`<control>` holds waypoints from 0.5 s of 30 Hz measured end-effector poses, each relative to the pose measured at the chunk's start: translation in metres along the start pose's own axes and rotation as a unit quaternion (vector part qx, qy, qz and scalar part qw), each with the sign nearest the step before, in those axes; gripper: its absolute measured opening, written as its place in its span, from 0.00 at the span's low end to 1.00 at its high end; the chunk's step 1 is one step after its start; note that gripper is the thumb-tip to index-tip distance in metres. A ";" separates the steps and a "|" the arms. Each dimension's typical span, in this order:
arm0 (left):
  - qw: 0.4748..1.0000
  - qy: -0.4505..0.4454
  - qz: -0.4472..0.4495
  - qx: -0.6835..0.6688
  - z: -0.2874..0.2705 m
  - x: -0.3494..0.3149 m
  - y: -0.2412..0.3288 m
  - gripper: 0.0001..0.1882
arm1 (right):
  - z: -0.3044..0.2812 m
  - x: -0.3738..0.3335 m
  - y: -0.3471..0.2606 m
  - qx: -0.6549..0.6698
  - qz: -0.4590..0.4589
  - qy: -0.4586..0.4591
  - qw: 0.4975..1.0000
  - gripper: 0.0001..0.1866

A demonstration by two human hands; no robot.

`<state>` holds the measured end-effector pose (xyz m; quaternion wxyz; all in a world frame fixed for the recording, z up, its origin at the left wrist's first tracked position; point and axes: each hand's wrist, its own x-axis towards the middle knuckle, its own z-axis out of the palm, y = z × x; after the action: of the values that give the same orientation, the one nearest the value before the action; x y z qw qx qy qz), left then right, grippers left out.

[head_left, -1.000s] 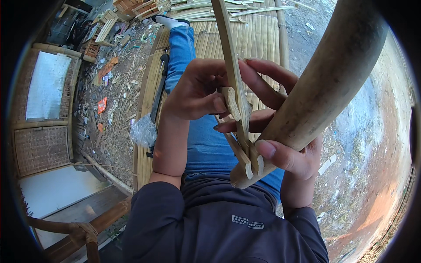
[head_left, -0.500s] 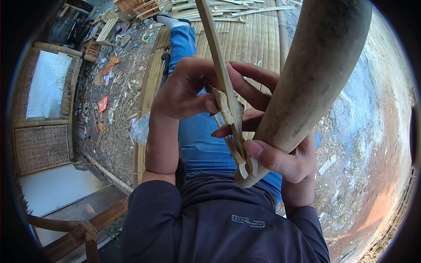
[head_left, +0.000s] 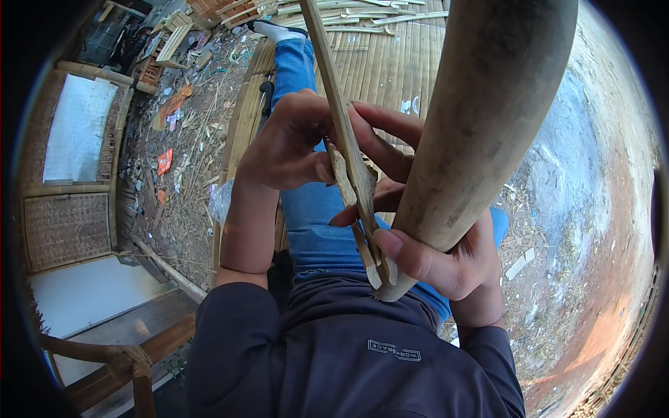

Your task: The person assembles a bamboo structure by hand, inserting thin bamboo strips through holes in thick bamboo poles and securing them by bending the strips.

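Note:
A long, narrow bamboo strip (head_left: 334,83) slants down in front of me, its lower end split into ragged pieces. My left hand (head_left: 289,143) is closed around its middle, thumb beside a pale peeled flake (head_left: 340,177). My right hand (head_left: 446,268) grips the lower end of the strip, thumb pressed on the split pieces, while its fingers reach round behind a thick bamboo pole (head_left: 481,132). The pole rises past the top right, its narrow lower end near my lap. A black-handled tool (head_left: 267,89) lies beyond my left wrist, mostly hidden.
I sit with a leg in blue jeans (head_left: 296,66) stretched along a bamboo-slat platform (head_left: 373,63). Several pale split strips (head_left: 348,17) lie at its far end. Litter-strewn ground (head_left: 181,132) is on the left, with a wooden frame (head_left: 132,369) at lower left.
Both hands, the strip and the pole have shifted slightly left together. The grip looks the same, and the view has turned a little.

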<state>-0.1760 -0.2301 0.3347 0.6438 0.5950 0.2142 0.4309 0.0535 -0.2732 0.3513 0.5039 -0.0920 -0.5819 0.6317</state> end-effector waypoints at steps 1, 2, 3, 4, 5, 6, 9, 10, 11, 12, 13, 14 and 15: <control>1.000 -0.001 0.002 -0.011 -0.001 -0.001 -0.001 0.31 | 0.000 0.000 -0.001 0.006 0.019 0.014 1.000 0.47; 1.000 -0.001 0.004 -0.024 -0.001 -0.001 -0.002 0.31 | 0.001 0.001 0.000 0.003 0.025 0.027 0.999 0.48; 0.999 0.001 0.007 -0.036 -0.002 -0.002 -0.003 0.31 | 0.002 0.001 0.000 0.017 0.037 0.031 0.999 0.48; 0.999 0.002 0.009 -0.049 -0.002 -0.003 -0.005 0.30 | 0.003 0.002 0.001 0.021 0.034 0.033 0.999 0.49; 0.998 0.002 0.012 -0.060 -0.003 -0.004 -0.006 0.30 | 0.004 0.002 0.001 0.012 0.039 0.033 0.999 0.49; 0.999 0.018 0.026 -0.034 -0.003 -0.005 -0.007 0.30 | 0.006 0.003 0.002 0.035 0.046 0.044 0.997 0.49; 0.994 0.000 0.020 -0.106 -0.004 -0.009 -0.011 0.31 | 0.011 0.003 0.002 0.065 0.083 0.064 0.992 0.50; 0.993 -0.001 0.022 -0.118 -0.004 -0.011 -0.012 0.31 | 0.014 0.003 0.002 0.078 0.090 0.069 0.990 0.51; 0.991 0.000 0.026 -0.130 -0.005 -0.012 -0.012 0.31 | 0.015 0.003 0.001 0.086 0.097 0.073 0.989 0.51; 0.989 0.000 0.027 -0.142 -0.005 -0.014 -0.013 0.31 | 0.017 0.003 0.000 0.095 0.105 0.076 0.987 0.52; 0.987 0.000 0.031 -0.156 -0.006 -0.016 -0.013 0.31 | 0.017 0.004 -0.001 0.099 0.112 0.079 0.986 0.52; 0.985 -0.001 0.034 -0.171 -0.006 -0.018 -0.014 0.32 | 0.018 0.005 -0.002 0.110 0.121 0.087 0.983 0.52; 0.983 -0.002 0.038 -0.181 -0.007 -0.020 -0.015 0.32 | 0.018 0.006 -0.003 0.113 0.125 0.085 0.982 0.52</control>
<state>-0.1879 -0.2412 0.3147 0.7244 0.4769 0.1083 0.4859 0.0394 -0.2810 0.3623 0.4758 -0.1601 -0.4456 0.7412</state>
